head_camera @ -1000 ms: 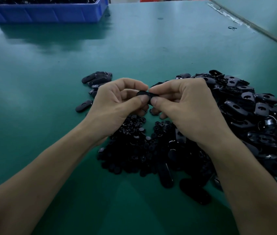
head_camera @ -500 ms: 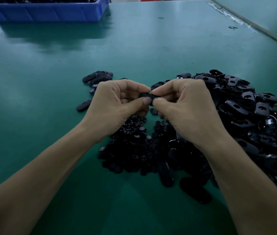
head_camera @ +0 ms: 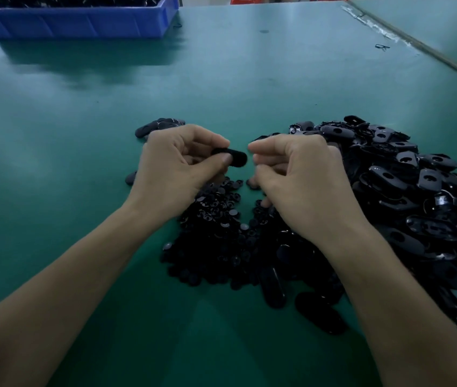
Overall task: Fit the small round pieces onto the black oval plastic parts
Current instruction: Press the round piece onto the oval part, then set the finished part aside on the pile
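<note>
Left hand (head_camera: 177,169) pinched one black oval plastic part (head_camera: 235,158) between thumb and fingers, above the heap of small round black pieces (head_camera: 216,224). Right hand (head_camera: 300,177) was just beside it, fingers curled. Its palm was hidden, so whether it held anything could not be told. Blue plastic bin (head_camera: 82,23) was cut off at the top edge.

- A green table (head_camera: 221,79) with a dull sheen fills the view.
- A blue bin (head_camera: 82,23) stands at the table's far left corner, and its blurred reflection lies just in front of it.
- A small dark spot (head_camera: 264,31) lies right of the bin.
- A red object (head_camera: 245,0) sits past the table's far edge, right of the bin.
- A second green table (head_camera: 445,29) stands far right of the bin.
- A small dark scrap (head_camera: 382,46) lies well right of the bin.
</note>
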Available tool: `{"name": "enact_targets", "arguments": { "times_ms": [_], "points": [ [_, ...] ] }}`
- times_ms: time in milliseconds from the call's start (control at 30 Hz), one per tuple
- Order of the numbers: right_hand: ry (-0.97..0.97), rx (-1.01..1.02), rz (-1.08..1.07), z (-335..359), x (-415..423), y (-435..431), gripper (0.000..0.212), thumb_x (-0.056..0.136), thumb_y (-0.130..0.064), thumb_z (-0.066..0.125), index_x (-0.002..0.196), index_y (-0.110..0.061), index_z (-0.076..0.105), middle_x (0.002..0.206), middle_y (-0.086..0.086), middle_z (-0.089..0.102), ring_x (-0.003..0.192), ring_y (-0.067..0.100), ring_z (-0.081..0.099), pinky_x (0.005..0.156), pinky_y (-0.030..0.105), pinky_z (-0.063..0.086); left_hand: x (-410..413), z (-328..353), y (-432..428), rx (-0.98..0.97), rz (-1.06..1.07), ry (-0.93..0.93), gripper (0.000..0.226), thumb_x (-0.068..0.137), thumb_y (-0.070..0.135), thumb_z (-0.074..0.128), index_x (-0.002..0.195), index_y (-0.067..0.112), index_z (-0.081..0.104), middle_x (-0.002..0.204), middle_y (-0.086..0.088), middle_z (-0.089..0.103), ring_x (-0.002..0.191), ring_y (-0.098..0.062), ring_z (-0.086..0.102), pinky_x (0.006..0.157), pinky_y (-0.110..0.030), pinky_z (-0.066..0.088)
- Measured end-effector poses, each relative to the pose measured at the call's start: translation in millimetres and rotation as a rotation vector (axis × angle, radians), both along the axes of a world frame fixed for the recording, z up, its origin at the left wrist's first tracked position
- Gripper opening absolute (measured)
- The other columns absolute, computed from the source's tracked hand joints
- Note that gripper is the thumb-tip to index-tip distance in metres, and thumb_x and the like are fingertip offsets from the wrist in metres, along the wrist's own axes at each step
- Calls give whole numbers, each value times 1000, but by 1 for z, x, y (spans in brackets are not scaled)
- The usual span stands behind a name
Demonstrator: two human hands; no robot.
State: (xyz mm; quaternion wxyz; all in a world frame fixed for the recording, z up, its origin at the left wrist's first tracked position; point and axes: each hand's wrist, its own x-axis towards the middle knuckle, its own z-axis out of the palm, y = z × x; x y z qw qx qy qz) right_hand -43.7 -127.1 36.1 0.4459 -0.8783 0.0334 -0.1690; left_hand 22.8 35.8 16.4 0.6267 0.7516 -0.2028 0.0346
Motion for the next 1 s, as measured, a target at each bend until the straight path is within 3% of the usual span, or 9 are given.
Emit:
{"name": "enact_targets", "arguments": {
  "times_ms": [133,200,333,433,533,667,733,833,1000],
  "points": [
    [-19,-169,-130,4,6,-2,33,92,1,54,118,-11,72,109,7,73,101,23,67,92,35,56,14,-1,14,27,203,-3,23,82,4,77,85,26,72,69,6,73,62,-14,72,59,-21,56],
    [59,-282,-140,7,11,-3,35,92,0,53,120,-12,71,116,10,69,109,26,64,98,37,52,21,-3,21,97,300,-47,22,81,12,80,84,31,72,72,7,72,63,-12,71,57,-19,54],
    [264,-561,-26,17,30,4,36,94,-6,53,130,-11,60,130,13,53,125,33,47,103,41,43,23,-9,26,277,382,-131,21,76,29,85,78,41,67,72,18,67,61,9,62,63,-13,52],
    [457,-673,53,23,47,10,46,93,-5,50,138,-15,51,139,11,44,132,34,39,101,42,40,22,-14,28,366,422,-139,18,75,41,83,76,47,66,72,21,66,57,9,55,64,-23,47],
    [544,-780,81,22,54,14,21,92,-5,49,111,-13,52,132,12,46,127,35,39,92,41,37,22,-15,29,441,443,-173,13,74,49,79,79,49,67,81,18,65,69,-4,53,70,-30,44],
    [490,-845,75,17,58,15,16,91,-4,51,102,-16,51,102,9,47,111,33,41,83,38,35,23,-16,29,483,460,-202,15,79,46,78,89,45,68,93,9,64,84,-9,55,74,-30,40],
    [406,-834,63,15,58,14,20,88,0,54,101,-16,53,86,4,41,107,31,43,79,36,35,23,-17,29,491,461,-211,14,81,45,76,91,44,66,92,9,65,79,-9,53,72,-30,41],
    [303,-829,48,15,55,13,41,87,3,57,123,-17,59,93,6,45,107,29,49,78,33,36,22,-17,27,475,472,-230,11,83,42,74,89,42,65,89,9,64,77,-7,52,68,-28,38],
    [179,-884,62,15,53,14,39,86,8,60,117,-15,63,71,0,30,80,26,41,69,34,35,16,-11,17,338,415,-259,14,84,27,75,78,37,67,65,15,59,53,4,47,54,-11,35]
  ]
}}
